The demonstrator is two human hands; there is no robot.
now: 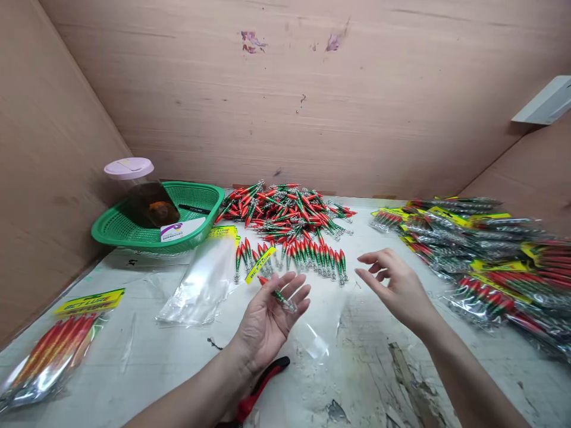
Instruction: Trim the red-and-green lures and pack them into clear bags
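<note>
My left hand (272, 321) is turned palm up, with one red and green fishing lure (283, 299) lying across its fingers under the thumb. Just past the thumb is a yellow-headed clear plastic bag (260, 266); how far the hand grips it is hidden. My right hand (395, 288) hovers to the right, thumb and forefinger apart, holding nothing. Between and beyond the hands, a row of lures (312, 254) lies side by side on the white work surface (370, 351). Behind the row is a heap of similar lures (285, 208).
At left, a green basket (214, 196) holds a lidded drink container (151, 205). Empty bags (196, 291) lie stacked beside it. A pack of orange lures (62, 339) sits far left. Packed lures (486, 267) pile up at right. A red and black handled tool (267, 380) lies below my left wrist.
</note>
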